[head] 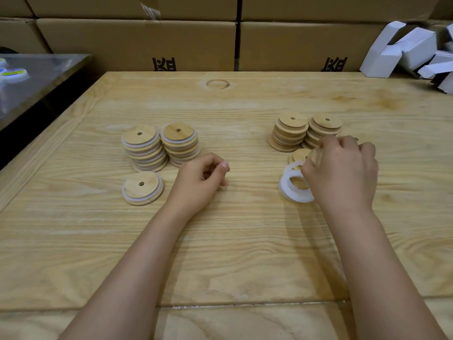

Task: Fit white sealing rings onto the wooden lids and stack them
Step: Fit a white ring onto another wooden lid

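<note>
Left grip (203, 177): loosely curled, empty. Right grip (340, 168): curled over bare lid (301, 154), hold unclear; rings (284, 188) just beside. Best take one lid only.

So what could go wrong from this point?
1. The leftmost ringed-lid stack sits staggered; adding the single ringed lid might tip it.
2. The right hand works right against the bare-lid stacks and overlapping white rings; it could nudge a stack or lift two rings together.
</note>
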